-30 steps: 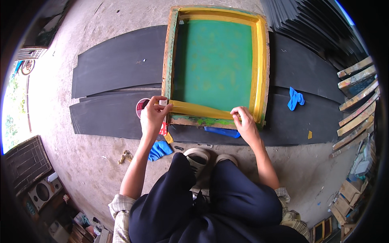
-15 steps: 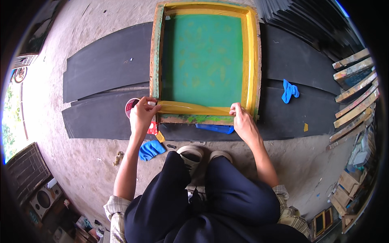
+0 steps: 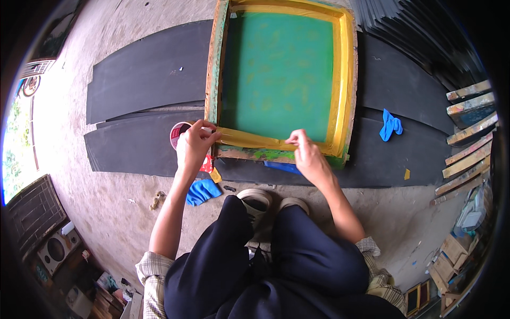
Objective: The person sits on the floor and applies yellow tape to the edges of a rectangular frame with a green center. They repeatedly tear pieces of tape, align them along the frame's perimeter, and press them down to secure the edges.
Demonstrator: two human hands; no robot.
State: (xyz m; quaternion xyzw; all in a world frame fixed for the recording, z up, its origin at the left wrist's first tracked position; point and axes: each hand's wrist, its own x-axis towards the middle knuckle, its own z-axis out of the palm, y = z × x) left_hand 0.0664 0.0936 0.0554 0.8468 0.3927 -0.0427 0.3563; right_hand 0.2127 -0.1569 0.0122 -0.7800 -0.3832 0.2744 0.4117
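In front of me lies a screen printing frame (image 3: 214, 69) with green mesh (image 3: 281, 74). Yellowish tape lines its inner far, right and near sides, while the left side shows bare, paint-stained wood. A strip of yellow tape (image 3: 247, 139) runs along the near side between my hands. My left hand (image 3: 192, 144) pinches the strip's left end at the near left corner, close to a tape roll (image 3: 174, 135) with a red core. My right hand (image 3: 309, 158) is closed on the strip farther right, fingers pressed together over the near rail.
Black sheets (image 3: 149, 74) lie under the frame on the concrete floor. Blue cloths (image 3: 390, 125) rest to the right and beside my left forearm. Several frames (image 3: 470, 130) lean at the far right, near stacked dark sheets (image 3: 409, 37). A speaker (image 3: 56, 252) stands lower left.
My right hand has slid left along the near rail, pinching the tape nearer its middle. My left hand stays at the left end. The whole view has shifted slightly.
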